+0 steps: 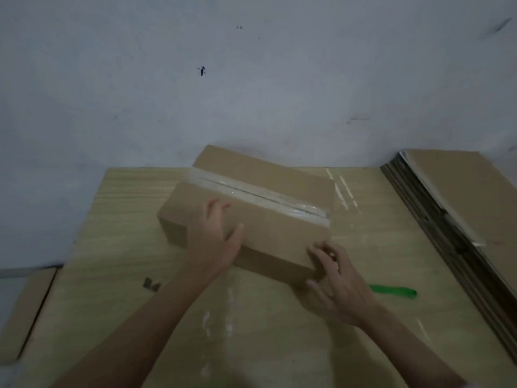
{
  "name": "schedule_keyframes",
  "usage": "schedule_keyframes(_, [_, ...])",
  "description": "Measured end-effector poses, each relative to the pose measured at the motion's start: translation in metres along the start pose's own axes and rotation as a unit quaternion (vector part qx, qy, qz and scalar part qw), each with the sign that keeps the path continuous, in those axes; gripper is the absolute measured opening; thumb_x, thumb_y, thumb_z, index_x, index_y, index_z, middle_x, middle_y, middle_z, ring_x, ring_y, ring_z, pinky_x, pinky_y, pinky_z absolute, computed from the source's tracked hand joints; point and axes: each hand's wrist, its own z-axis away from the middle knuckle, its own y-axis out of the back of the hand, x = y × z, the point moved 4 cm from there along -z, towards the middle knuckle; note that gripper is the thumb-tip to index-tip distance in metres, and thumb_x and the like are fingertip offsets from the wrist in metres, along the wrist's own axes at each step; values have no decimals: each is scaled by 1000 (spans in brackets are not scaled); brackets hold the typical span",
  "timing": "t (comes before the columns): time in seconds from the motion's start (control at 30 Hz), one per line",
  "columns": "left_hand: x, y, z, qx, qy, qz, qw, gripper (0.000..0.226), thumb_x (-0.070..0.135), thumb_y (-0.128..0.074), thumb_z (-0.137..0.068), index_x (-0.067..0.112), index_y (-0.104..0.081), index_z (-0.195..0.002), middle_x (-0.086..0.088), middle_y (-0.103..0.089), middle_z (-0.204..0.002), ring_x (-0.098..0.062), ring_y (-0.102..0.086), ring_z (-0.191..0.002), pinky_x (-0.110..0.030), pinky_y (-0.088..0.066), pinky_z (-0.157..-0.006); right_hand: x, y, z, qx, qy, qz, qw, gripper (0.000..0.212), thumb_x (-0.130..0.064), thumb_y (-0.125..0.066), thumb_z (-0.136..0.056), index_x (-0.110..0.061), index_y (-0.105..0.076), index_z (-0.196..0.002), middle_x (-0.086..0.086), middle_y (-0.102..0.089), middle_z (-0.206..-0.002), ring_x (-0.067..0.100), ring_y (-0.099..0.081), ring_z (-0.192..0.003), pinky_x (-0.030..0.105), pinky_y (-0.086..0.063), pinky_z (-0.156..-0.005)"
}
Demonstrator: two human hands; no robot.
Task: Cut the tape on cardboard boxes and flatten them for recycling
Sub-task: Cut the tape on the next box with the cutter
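A closed brown cardboard box (pixel 268 175) lies at an angle on the pale wooden table (pixel 112 247). A strip of clear tape (pixel 260 191) runs along its top seam. My left hand (pixel 214 239) rests on the near top edge of the box, fingers spread over the top and thumb out to the right. My right hand (pixel 333 278) touches the box's near right corner with loosely bent fingers. A green-handled cutter (pixel 394 292) lies on the table just right of my right hand, held by neither hand.
A stack of flattened cardboard (pixel 458 208) lies along the table's right side. Another flat cardboard piece (pixel 25 315) sits off the left edge, lower down. Small cardboard scraps (pixel 151 285) and tape residue mark the tabletop. A grey wall stands behind the table.
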Motion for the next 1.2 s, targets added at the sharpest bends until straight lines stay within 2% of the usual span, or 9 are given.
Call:
schedule_keyframes(0.13, [38, -64, 7, -119, -71, -134, 981, 75, 65, -44, -77, 18, -43, -135, -3, -32, -147, -20, -21, -141, -50, -15, -115, 59, 0, 33, -6, -163, 29, 986, 53, -21, -60, -70, -7, -46, -119, 20, -46, -124, 36, -49, -112, 41, -47, -89])
schedule_keyframes(0.2, [48, -89, 10, -156, -30, -192, 968, 86, 74, -43, -78, 23, -27, -145, 0, -12, -156, -17, 1, -146, -55, 9, -112, 87, -1, 52, -85, -277, 114, 950, 58, -18, -75, -69, -4, -51, -120, 23, -49, -126, 43, -51, -114, 50, -46, -88])
schedule_keyframes(0.27, [55, -102, 12, -166, 16, -223, 960, 100, 82, -40, -72, 22, -15, -149, -2, 0, -158, -20, 11, -145, -58, 17, -107, 106, -4, 73, -201, -354, 160, 899, 48, -20, -59, -85, -12, -44, -130, 12, -41, -134, 32, -41, -124, 42, -38, -99])
schedule_keyframes(0.43, [52, -102, 18, -174, 30, -229, 957, 108, 84, -47, -65, 26, -11, -148, 5, 0, -157, -15, 13, -144, -57, 13, -111, 126, 3, 85, -183, -329, 148, 915, 38, -9, -47, -92, -16, -47, -129, 8, -44, -125, 26, -51, -109, 33, -42, -90])
schedule_keyframes(0.57, [49, -94, 26, -204, 10, -224, 953, 115, 91, -46, -57, 29, -14, -147, 9, -3, -155, -11, 12, -144, -55, 13, -111, 122, 27, 46, 55, -338, -24, 939, 22, 14, -52, -82, 12, -54, -104, 32, -47, -101, 43, -54, -76, 42, -46, -68])
schedule_keyframes(0.7, [39, -78, 40, -231, -61, -248, 939, 134, 103, -15, -33, 30, -15, -146, 9, -6, -153, -11, 5, -143, -57, 7, -113, 81, 55, -22, 164, -224, -101, 955, 27, -5, -48, -79, 8, -58, -100, 18, -47, -90, 21, -42, -76, 19, -27, -66])
schedule_keyframes(0.9, [29, -31, 34, -266, -166, -286, 905, 102, 93, -33, -50, 34, -34, -133, 8, -30, -139, -14, -30, -124, -38, -23, -103, 9, 24, -102, -15, -104, -154, 983, 23, -14, -51, -95, 0, -63, -107, 6, -50, -88, 26, -52, -85, 23, -25, -66])
schedule_keyframes(1.03, [-5, -5, -3, -160, -56, -217, 961, 86, 75, -14, -71, 24, -45, -132, 1, -43, -136, -18, -38, -124, -31, -21, -101, -32, -3, -140, -103, -79, -165, 978, 40, -12, -44, -98, -10, -46, -138, 14, -57, -130, 31, -53, -113, 29, -32, -87])
schedule_keyframes(1.2, [-55, 12, -55, 2, 101, -206, 973, 49, 46, -40, -95, 16, -43, -134, -2, -38, -142, -20, -32, -133, -33, -18, -106, -58, -42, -189, -119, -91, -158, 976, 35, -14, -46, -97, -10, -56, -130, 19, -65, -114, 38, -57, -102, 37, -42, -85])
